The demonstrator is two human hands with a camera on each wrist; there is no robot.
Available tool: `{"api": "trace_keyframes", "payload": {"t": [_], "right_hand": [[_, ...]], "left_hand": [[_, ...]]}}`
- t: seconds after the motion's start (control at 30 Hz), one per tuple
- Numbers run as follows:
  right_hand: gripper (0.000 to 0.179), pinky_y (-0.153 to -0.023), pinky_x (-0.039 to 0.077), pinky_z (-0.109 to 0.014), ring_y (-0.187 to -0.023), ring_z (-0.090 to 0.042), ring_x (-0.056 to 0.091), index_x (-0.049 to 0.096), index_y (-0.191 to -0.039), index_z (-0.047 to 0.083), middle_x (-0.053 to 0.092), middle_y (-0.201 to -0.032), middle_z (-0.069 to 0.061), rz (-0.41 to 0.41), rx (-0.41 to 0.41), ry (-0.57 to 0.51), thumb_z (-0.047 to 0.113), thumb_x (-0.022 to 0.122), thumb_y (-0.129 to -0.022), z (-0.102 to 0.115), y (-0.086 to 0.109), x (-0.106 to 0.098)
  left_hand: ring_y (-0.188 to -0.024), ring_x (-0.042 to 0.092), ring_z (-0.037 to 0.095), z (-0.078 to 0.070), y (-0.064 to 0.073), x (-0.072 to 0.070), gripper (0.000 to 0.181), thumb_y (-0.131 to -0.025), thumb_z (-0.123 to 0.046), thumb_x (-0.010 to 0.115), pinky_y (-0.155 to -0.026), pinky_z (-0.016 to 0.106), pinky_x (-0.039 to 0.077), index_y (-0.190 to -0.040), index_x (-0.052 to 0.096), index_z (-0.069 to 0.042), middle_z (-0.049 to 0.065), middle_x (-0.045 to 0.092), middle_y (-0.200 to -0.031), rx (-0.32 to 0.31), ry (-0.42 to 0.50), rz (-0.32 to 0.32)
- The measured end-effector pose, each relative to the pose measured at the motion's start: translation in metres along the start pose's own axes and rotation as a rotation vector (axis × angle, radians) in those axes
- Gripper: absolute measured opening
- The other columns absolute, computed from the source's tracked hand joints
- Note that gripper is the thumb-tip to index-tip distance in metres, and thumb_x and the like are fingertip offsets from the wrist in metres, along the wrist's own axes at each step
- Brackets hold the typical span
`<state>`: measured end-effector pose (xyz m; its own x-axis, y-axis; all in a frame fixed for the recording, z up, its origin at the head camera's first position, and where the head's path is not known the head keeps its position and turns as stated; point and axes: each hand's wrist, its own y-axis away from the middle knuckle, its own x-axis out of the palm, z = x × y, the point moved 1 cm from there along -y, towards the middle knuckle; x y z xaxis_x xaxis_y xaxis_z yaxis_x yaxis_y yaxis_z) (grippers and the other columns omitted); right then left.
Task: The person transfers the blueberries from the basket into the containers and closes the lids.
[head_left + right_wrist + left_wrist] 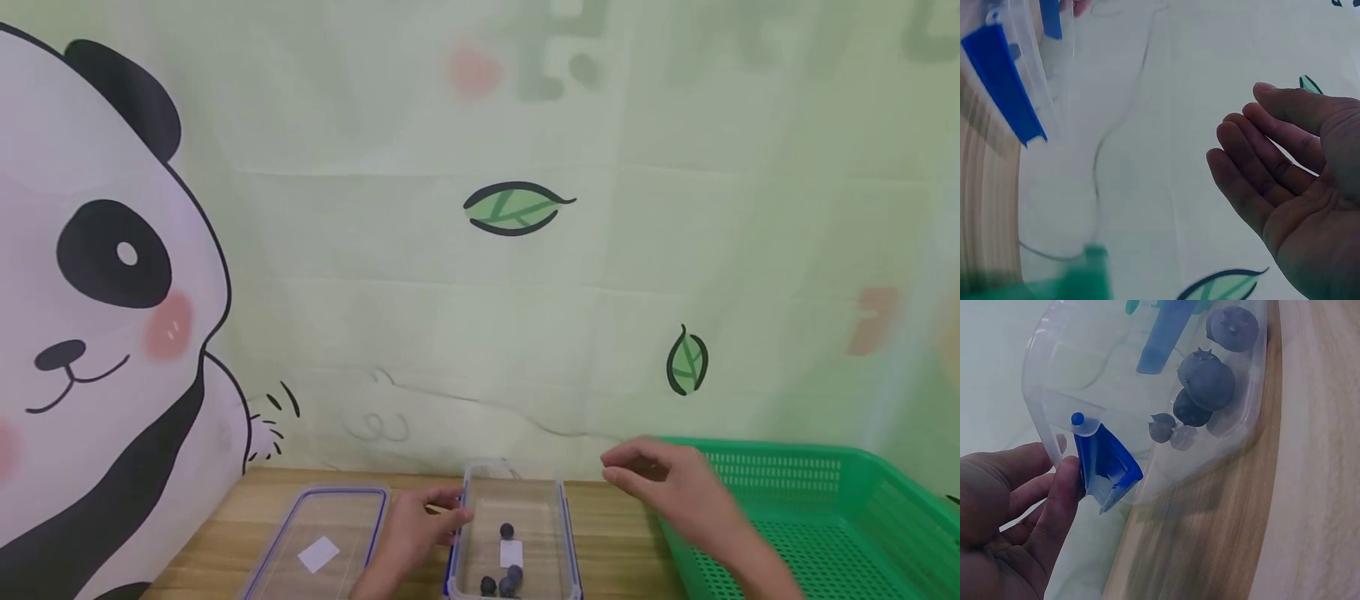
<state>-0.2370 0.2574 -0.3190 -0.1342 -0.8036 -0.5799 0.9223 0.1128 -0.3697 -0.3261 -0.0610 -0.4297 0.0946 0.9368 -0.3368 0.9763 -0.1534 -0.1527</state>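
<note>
- Box (567,533) stands uncovered on the near middle of the table (622,533), between both hands, seemingly so that either can reach it
- Left hand (412,525) pinches the box's left rim between fingertips, apparently to keep the light plastic from sliding
- Right hand (678,483) holds nothing; its fingers bend loosely in the air by the far left corner of the basket (757,447)
- Lid (341,517) lies left of the box, blue seal round its edge, probably set aside to leave the top free
- Basket sits at the right, green and slotted, perhaps for the right hand's convenience
- Berries (1210,386) lie in the box's near part, most clustered, one farther off beyond a white label (512,554); they are round, crowned, some dusty blue, others almost black
- Walls of the box are clear, with rounded corners; its blue clips (1104,465) hang unfastened; whether the label is on or under the floor, I cannot tell
</note>
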Motion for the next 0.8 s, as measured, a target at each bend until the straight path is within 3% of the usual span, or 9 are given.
{"api": "trace_keyframes", "payload": {"t": [0.23,0.47,0.8], "right_hand": [[0.027,-0.083,0.061,-0.031,-0.103,-0.018,0.072,0.078,-0.119,0.015,0.077,-0.113,0.003,0.028,0.032,0.060,0.034,0.076,-0.101,-0.006,0.000,-0.041],[0.029,-0.084,0.061,-0.032,-0.104,-0.019,0.070,0.077,-0.123,0.012,0.076,-0.118,-0.003,0.055,0.009,0.108,0.033,0.075,-0.102,-0.025,-0.017,-0.076],[0.030,-0.085,0.061,-0.039,-0.105,-0.027,0.070,0.074,-0.122,0.002,0.075,-0.115,-0.010,0.195,0.075,0.091,0.026,0.072,-0.104,-0.076,-0.036,-0.092]], "left_hand": [[-0.072,0.073,0.019,-0.001,0.000,0.002,0.036,-0.091,-0.007,0.085,-0.064,0.033,0.067,-0.123,0.074,0.006,0.007,0.074,-0.097,0.013,0.003,0.001],[-0.074,0.073,0.019,0.000,-0.002,0.003,0.036,-0.091,-0.009,0.085,-0.064,0.031,0.066,-0.123,0.074,0.004,0.007,0.074,-0.097,-0.012,-0.012,-0.011],[-0.075,0.072,0.018,-0.003,-0.001,0.005,0.037,-0.091,-0.008,0.085,-0.065,0.032,0.067,-0.124,0.073,0.005,0.007,0.074,-0.098,-0.021,-0.010,-0.021]]}}
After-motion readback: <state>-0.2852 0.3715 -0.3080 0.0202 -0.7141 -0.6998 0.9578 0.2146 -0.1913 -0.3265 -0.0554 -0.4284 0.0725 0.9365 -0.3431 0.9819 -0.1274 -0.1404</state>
